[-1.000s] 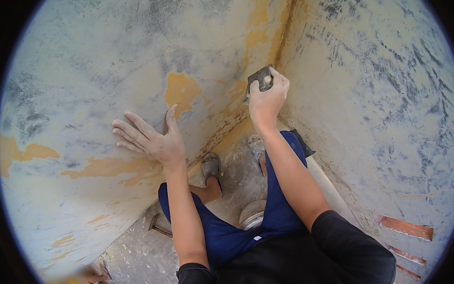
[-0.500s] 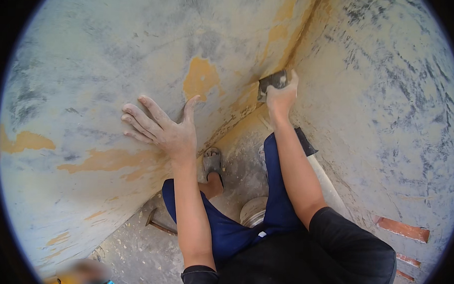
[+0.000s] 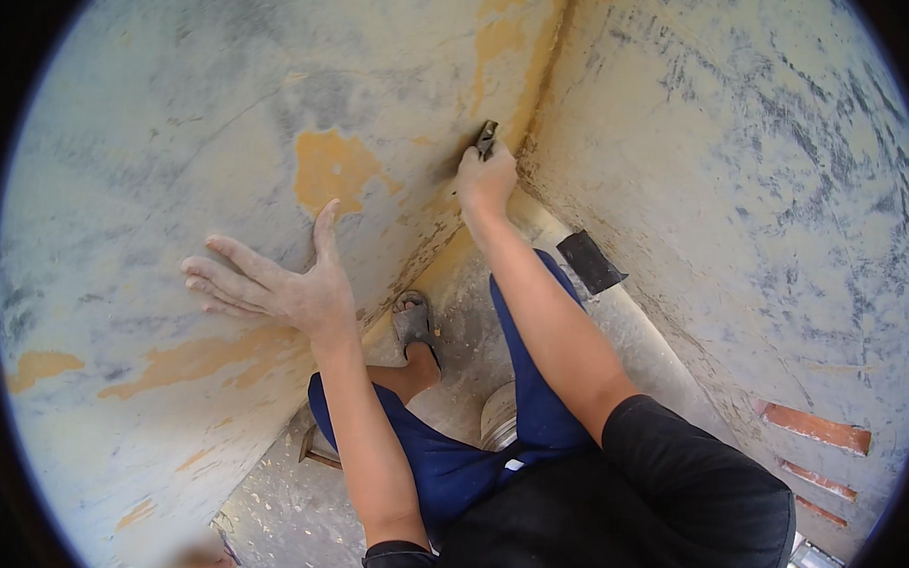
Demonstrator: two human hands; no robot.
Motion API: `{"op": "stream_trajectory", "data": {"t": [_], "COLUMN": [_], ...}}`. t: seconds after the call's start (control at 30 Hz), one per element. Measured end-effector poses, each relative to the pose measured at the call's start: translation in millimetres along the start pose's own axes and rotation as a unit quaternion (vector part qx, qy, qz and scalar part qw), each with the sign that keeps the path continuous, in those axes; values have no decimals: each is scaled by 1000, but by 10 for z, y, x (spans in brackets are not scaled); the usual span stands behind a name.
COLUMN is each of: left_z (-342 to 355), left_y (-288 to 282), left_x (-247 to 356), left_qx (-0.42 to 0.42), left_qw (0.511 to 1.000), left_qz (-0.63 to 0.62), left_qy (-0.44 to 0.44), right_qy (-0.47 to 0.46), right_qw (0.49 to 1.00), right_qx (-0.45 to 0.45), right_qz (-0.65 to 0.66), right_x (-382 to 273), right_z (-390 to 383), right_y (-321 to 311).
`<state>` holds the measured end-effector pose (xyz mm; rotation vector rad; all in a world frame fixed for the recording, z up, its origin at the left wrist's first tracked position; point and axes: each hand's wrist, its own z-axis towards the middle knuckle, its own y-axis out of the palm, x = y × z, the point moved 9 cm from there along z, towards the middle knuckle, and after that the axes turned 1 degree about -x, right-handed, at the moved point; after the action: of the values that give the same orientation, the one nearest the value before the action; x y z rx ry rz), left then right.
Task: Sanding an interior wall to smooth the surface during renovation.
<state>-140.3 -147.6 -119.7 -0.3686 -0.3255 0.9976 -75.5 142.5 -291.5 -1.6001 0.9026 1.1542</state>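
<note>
My left hand (image 3: 319, 294) lies with fingers spread against the left wall (image 3: 208, 165), below a yellow bare patch (image 3: 340, 172). Its skin is coated in pale dust. Close to the corner, my right hand (image 3: 488, 185) is closed around a dark, folded piece of sandpaper (image 3: 487, 138), seen nearly edge-on beside the same wall. Whether the sheet touches the wall there I cannot tell. Another black sheet (image 3: 590, 262), apparently sandpaper too, rests on the pale ledge (image 3: 638, 335) at the foot of the right wall.
Between my legs stands a pale bucket (image 3: 498, 416), partly covered. A wooden-handled tool (image 3: 318, 455) lies on the dusty floor (image 3: 287, 498) by my left leg. Reddish slots (image 3: 817, 427) cut into the right wall (image 3: 748, 184). Something blurred shows at the lower left edge.
My right hand has moved left across the left wall, away from the corner, and the sandpaper has turned from its broad face to its edge. The view has shifted slightly; my left hand stays on the wall.
</note>
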Motion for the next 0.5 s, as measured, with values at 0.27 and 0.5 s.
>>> {"op": "stream_trajectory", "data": {"t": [0.27, 0.5], "left_z": [-16, 11], "left_y": [12, 1], "left_x": [24, 123], "left_qx": [-2, 3], "left_qw": [1000, 1000], "left_qz": [20, 20], "left_qy": [-5, -1], "right_qy": [-258, -102], "right_qw": [964, 994], "right_qx": [57, -2], "right_qz": [-5, 35], "right_x": [-346, -158], "right_z": [-808, -328], "right_y": [230, 235]}}
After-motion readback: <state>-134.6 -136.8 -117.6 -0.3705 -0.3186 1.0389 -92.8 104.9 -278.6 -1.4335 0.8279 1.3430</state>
